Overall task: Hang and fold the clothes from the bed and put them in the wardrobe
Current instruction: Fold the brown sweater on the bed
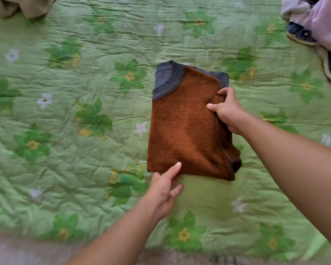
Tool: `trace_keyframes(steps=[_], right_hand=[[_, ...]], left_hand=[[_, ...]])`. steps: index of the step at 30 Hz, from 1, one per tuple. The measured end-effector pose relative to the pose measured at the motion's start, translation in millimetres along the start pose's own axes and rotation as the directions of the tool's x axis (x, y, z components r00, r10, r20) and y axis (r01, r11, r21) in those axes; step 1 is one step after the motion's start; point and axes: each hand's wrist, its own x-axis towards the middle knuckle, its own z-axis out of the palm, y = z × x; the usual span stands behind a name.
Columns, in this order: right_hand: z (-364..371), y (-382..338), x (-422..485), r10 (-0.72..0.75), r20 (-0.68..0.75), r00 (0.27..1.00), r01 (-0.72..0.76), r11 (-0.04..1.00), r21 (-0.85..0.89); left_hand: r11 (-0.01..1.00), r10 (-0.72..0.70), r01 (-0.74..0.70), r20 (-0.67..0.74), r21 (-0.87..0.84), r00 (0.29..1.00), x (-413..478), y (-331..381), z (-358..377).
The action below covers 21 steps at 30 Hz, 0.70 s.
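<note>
A folded brown fleece sweater (185,129) with a grey ribbed collar lies flat on the green flowered bedspread (75,142), near the middle. My right hand (228,111) pinches the sweater's right edge, thumb on top and fingers tucked under the fold. My left hand (163,190) is at the near left corner, index finger resting on the brown fabric and the other fingers slipped under the edge. The underside of the sweater is hidden.
A beige garment (25,6) lies bunched at the far left corner. A heap of pink, grey and dark blue clothes (317,25) sits at the far right. The bed's near edge (46,247) runs along the bottom.
</note>
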Motion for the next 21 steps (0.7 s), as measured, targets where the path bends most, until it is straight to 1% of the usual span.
trace_keyframes(steps=[4, 5, 7, 8, 10, 12, 13, 14, 15, 16, 17, 18, 19, 20, 21], right_hand=[[8.5, -4.2, -36.3, 0.066, -0.108, 0.992, -0.055, 0.993, 0.102], [12.4, -4.7, -47.7, 0.096, -0.141, 0.985, -0.076, 0.987, 0.143], [25.7, -4.6, -75.9, 0.163, -0.208, 0.964, -0.108, 0.962, 0.252], [36.0, -4.0, -94.2, 0.192, -0.24, 0.952, -0.111, 0.943, 0.315], [64.8, 1.1, -134.1, 0.269, -0.267, 0.926, -0.131, 0.888, 0.441], [102.5, 14.9, -170.5, 0.336, -0.221, 0.916, -0.183, 0.838, 0.514], [121.4, 20.8, -187.1, 0.342, -0.18, 0.922, -0.208, 0.832, 0.514], [137.5, 25.5, -200.6, 0.32, -0.14, 0.937, -0.223, 0.857, 0.464], [149.9, 30.1, -209.7, 0.254, -0.093, 0.963, -0.211, 0.921, 0.328], [158.4, 33.8, -214.7, 0.158, -0.025, 0.987, -0.154, 0.983, 0.104], [162.1, 35.6, -216.8, 0.073, 0.067, 0.995, -0.061, 0.985, -0.162], [161.9, 36.7, -215.6, 0.013, 0.14, 0.99, 0.047, 0.909, -0.413], [159.1, 37.3, -212.1, -0.021, 0.166, 0.986, 0.119, 0.784, -0.61], [155.5, 34.9, -207.8, -0.052, 0.156, 0.986, 0.152, 0.652, -0.743], [151.6, 30.0, -203.1, -0.093, 0.139, 0.986, 0.167, 0.548, -0.82]], left_hand=[[0.994, 0.098, -0.099, -0.024, -0.04, 0.995, -2.6, 29.0, 1.1], [0.989, 0.146, -0.146, -0.032, -0.018, 0.989, -4.6, 39.9, -0.7], [0.951, 0.297, -0.291, -0.046, 0.102, 0.954, -9.2, 68.6, -13.1], [0.911, 0.379, -0.363, -0.049, 0.197, 0.924, -11.0, 86.3, -23.8], [0.783, 0.536, -0.491, -0.014, 0.383, 0.844, -10.5, 126.9, -49.8], [0.619, 0.662, -0.584, 0.052, 0.524, 0.748, -7.5, 171.8, -75.8], [0.533, 0.703, -0.603, 0.085, 0.594, 0.706, -5.0, 194.1, -86.9], [0.447, 0.727, -0.599, 0.121, 0.665, 0.676, -2.0, 213.7, -96.7], [0.362, 0.733, -0.571, 0.154, 0.737, 0.663, 2.1, 229.1, -105.8], [0.268, 0.723, -0.521, 0.188, 0.81, 0.665, 8.4, 238.2, -114.7], [0.166, 0.692, -0.458, 0.228, 0.873, 0.685, 15.0, 240.2, -123.5], [0.064, 0.639, -0.403, 0.273, 0.913, 0.719, 21.4, 234.1, -131.6], [-0.02, 0.573, -0.363, 0.308, 0.932, 0.759, 25.1, 221.7, -137.4], [-0.09, 0.524, -0.339, 0.334, 0.937, 0.784, 26.2, 207.5, -141.8], [-0.153, 0.508, -0.319, 0.351, 0.935, 0.786, 27.9, 195.2, -145.9]])
